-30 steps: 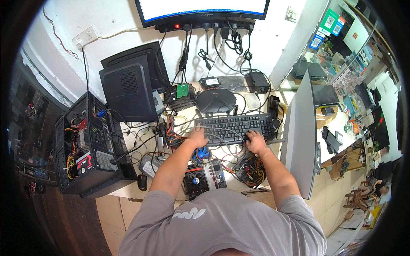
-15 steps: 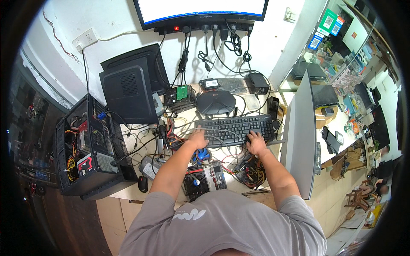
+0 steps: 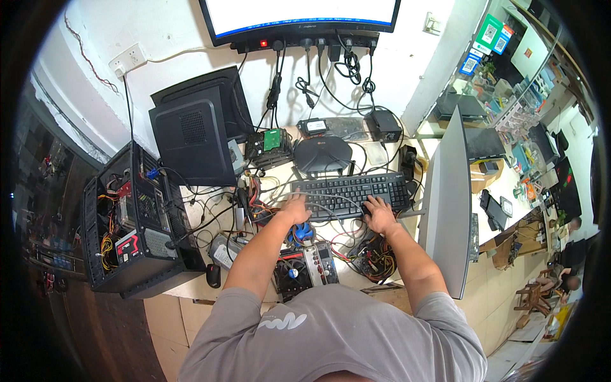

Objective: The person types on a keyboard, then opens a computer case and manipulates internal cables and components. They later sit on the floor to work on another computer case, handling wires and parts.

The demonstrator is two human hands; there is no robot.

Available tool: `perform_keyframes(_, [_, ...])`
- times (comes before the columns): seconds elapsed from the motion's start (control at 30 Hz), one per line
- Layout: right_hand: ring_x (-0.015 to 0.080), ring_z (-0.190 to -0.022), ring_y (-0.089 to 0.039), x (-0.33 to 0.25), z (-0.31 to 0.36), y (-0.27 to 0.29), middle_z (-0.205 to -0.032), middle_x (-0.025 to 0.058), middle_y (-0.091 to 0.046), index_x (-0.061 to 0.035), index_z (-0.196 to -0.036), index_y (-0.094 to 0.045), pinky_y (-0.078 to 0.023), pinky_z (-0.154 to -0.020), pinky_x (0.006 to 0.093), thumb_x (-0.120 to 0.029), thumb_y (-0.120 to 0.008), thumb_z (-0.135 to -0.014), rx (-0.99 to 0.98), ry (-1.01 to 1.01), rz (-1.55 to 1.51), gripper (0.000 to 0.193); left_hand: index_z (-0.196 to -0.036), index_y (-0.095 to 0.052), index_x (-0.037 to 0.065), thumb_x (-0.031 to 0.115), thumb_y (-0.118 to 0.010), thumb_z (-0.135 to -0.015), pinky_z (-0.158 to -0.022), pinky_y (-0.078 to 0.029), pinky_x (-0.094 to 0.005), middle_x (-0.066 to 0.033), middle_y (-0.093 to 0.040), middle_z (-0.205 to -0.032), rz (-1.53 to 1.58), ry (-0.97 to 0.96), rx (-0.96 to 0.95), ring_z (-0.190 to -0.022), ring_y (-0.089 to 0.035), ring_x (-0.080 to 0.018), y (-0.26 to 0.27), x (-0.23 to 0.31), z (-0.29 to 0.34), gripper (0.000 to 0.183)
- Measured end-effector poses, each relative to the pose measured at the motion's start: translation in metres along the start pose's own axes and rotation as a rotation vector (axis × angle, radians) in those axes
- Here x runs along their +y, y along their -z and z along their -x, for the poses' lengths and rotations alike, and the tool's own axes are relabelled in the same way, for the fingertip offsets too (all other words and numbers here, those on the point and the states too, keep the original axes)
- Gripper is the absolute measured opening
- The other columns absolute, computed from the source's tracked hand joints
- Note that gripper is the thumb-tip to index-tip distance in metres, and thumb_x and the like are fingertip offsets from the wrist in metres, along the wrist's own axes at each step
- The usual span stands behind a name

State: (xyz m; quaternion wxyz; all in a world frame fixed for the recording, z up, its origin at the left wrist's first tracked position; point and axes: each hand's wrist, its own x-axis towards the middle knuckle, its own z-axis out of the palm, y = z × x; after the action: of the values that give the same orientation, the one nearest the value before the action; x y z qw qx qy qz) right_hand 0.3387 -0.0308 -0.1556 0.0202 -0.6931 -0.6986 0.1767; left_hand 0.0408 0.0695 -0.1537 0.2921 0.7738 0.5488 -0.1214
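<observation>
A black keyboard [image 3: 344, 196] lies across the middle of the table, with grey and black cables running over it. My left hand [image 3: 294, 209] rests at its left end, fingers stretched out. My right hand [image 3: 380, 215] lies over the right part of the keys, its fingers reaching onto them and slightly apart. Neither hand holds anything. Just below my left hand is a blue CPU cooler fan [image 3: 300, 233]. A computer motherboard with a metal port panel [image 3: 320, 264] sits close to my body. Near my right wrist lies a bundle of coloured power cables [image 3: 378, 260].
An open computer case [image 3: 137, 223] stands on the left, before two black monitor panels [image 3: 191, 127]. A lit screen [image 3: 305, 16] hangs on the wall above a power strip [image 3: 305, 43]. A router [image 3: 323, 155] sits behind the keyboard. Another monitor [image 3: 445, 204] stands edge-on at right.
My right hand has shifted slightly to the left on the keys. My left hand stays at the keyboard's left end.
</observation>
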Motion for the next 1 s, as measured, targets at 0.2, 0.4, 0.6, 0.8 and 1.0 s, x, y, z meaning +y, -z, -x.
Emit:
perform_keyframes(0.2, [0.036, -0.136, -0.031, 0.004, -0.004, -0.002, -0.147, 0.0131, -0.038, -0.0073, -0.131, -0.05, -0.028, -0.11, 0.0491, -0.024, -0.059, -0.082, 0.005, 0.01, 0.021, 0.053, -0.148, -0.026, 0.008, 0.041, -0.059, -0.087, -0.116, -0.021, -0.0422, -0.0122, -0.007, -0.159, 0.009, 0.009, -0.024, -0.144, -0.014, -0.0315, 0.004, 0.003, 0.003, 0.077])
perform_keyframes(0.4, [0.0347, -0.134, -0.033, 0.005, 0.002, -0.002, -0.145, 0.0163, -0.038, -0.0078, -0.132, -0.049, -0.029, -0.109, 0.0482, -0.029, -0.058, -0.082, 0.094, -0.031, 0.01, 0.056, -0.149, -0.025, 0.007, 0.042, -0.058, -0.088, -0.116, -0.021, -0.0422, -0.0114, -0.006, -0.159, 0.003, 0.007, -0.022, -0.144, -0.014, -0.0315, 0.002, 0.001, 0.002, 0.077])
perform_keyframes(0.6, [0.036, -0.134, -0.033, 0.007, 0.006, 0.001, -0.144, 0.0185, -0.038, -0.0045, -0.131, -0.051, -0.032, -0.109, 0.046, -0.031, -0.059, -0.082, 0.092, -0.133, -0.014, 0.056, -0.149, -0.024, 0.008, 0.042, -0.058, -0.088, -0.116, -0.02, -0.0414, -0.0112, -0.005, -0.159, -0.011, 0.019, -0.042, -0.144, -0.014, -0.0322, 0.006, 0.004, 0.0, 0.077])
perform_keyframes(0.8, [0.0371, -0.132, -0.037, 0.016, 0.008, -0.006, -0.141, 0.02, -0.043, -0.0041, -0.128, -0.054, -0.033, -0.108, 0.044, -0.031, -0.06, -0.082, 0.146, -0.112, -0.032, 0.054, -0.15, -0.021, 0.01, 0.041, -0.058, -0.089, -0.116, -0.02, -0.0429, -0.0104, -0.003, -0.159, -0.034, 0.018, -0.049, -0.145, -0.012, -0.0315, 0.007, 0.002, -0.006, 0.078])
perform_keyframes(1.0, [0.0368, -0.126, -0.043, 0.021, 0.012, -0.01, -0.133, 0.0209, -0.049, -0.0034, -0.124, -0.056, -0.036, -0.106, 0.0438, -0.031, -0.061, -0.082, 0.211, -0.095, -0.045, 0.051, -0.151, -0.02, 0.012, 0.037, -0.06, -0.087, -0.116, -0.02, -0.0442, -0.0105, -0.005, -0.159, -0.038, 0.026, -0.049, -0.145, -0.013, -0.0334, 0.012, 0.007, -0.007, 0.079])
